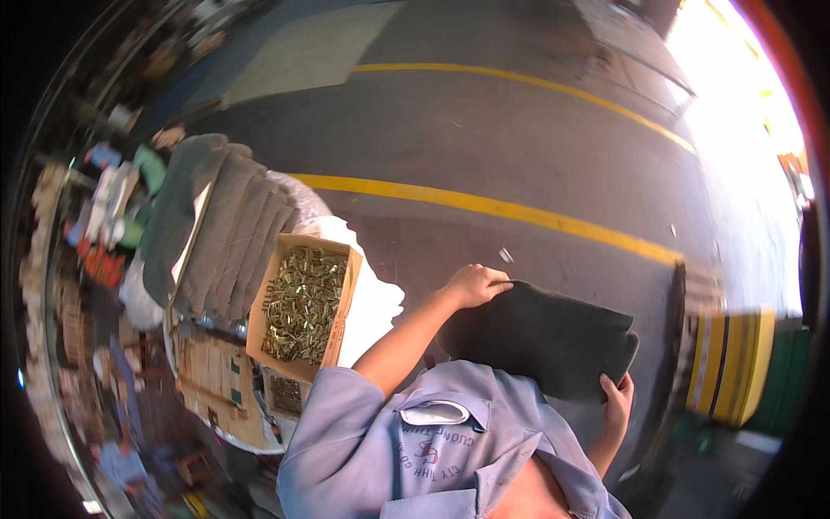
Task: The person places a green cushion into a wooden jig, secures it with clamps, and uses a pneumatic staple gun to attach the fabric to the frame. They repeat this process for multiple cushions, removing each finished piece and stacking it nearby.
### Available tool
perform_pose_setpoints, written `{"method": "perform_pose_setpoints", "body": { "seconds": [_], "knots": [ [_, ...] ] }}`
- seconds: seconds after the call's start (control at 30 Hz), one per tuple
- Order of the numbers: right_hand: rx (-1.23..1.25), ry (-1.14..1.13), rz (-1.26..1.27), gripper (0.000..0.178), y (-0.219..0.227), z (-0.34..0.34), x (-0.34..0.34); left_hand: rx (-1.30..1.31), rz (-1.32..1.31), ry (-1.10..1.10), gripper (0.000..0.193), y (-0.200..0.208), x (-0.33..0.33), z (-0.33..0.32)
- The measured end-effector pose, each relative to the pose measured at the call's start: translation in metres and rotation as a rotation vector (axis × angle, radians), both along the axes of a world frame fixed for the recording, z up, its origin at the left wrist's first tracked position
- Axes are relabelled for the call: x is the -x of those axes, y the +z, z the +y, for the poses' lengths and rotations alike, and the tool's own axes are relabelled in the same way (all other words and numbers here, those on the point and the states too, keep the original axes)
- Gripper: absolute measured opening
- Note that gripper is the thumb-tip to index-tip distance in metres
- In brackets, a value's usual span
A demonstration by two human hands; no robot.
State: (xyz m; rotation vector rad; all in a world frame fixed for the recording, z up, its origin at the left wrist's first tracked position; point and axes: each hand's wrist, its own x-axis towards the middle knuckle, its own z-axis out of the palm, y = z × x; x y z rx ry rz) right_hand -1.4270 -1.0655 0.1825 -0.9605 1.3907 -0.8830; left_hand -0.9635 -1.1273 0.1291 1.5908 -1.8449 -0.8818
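Note:
A dark grey-green mat [540,337] with rounded corners and a notched right edge is stretched out in front of my chest. My left hand [480,286] pinches its upper left corner, fingers closed over the edge. My right hand [616,400] grips the lower right edge, thumb on the upper face and the other fingers mostly hidden beneath. To my left, a cardboard box [346,303] full of small brass-coloured metal pieces [303,303] sits on a work table. Behind it stands a thick stack of similar dark mats [225,233], partly over the table's edge.
White sheeting [372,298] lies beside the box, and a wooden board [212,381] covers part of the table. Yellow lines [484,203] cross the grey floor. Yellow panels [731,368] and a pallet stack [692,290] stand at the right. People [125,467] are at the far left.

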Motion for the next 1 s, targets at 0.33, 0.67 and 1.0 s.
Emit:
{"method": "perform_pose_setpoints", "body": {
  "seconds": [0.33,0.67,1.0],
  "knots": [
    [-0.105,0.819,0.157,0.05,-0.035,-0.434,-0.221,-0.432,-0.118,0.721,0.056,0.005,-0.152,-0.104],
    [-0.229,1.148,0.244,0.068,-0.089,-0.66,-0.539,-0.049,1.315,1.627,0.081,-0.131,-0.246,-0.146],
    [-0.248,1.147,0.146,0.078,-0.036,-0.712,-0.789,0.547,1.738,1.618,0.069,-0.103,-0.49,-0.256]
  ]
}}
